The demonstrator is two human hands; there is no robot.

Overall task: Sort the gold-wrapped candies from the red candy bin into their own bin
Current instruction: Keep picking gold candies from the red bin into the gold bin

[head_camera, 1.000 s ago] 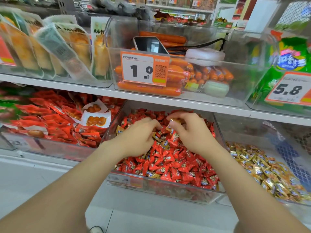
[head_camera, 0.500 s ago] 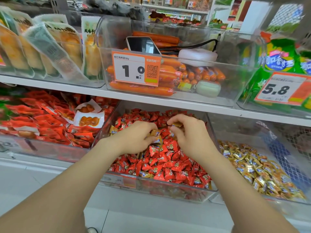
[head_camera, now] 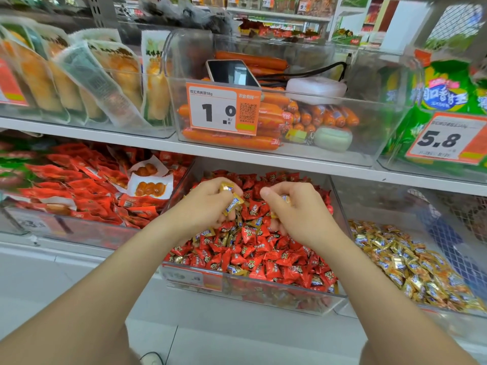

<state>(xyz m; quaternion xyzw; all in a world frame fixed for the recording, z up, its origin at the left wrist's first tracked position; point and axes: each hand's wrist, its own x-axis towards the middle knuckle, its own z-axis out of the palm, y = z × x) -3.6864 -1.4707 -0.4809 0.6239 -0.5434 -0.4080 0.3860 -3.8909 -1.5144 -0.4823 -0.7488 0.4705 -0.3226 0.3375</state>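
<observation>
Forearms reach forward, side by side; left hand (head_camera: 208,206) and right hand (head_camera: 297,214) fingers (head_camera: 274,192) curled, each gripping gold candies (head_camera: 233,202).

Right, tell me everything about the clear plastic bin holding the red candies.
The clear plastic bin is a transparent, straight-walled rectangular box on the lower tier, beneath the white shelf board. Red-wrapped candies heap it, with gold-wrapped candies scattered among them. An orange-and-white label sits on its front wall, left end. The left hand and right hand are inside, over the heap, each pinching gold-wrapped candies. A bin of gold candies stands beside it on the right.
</observation>
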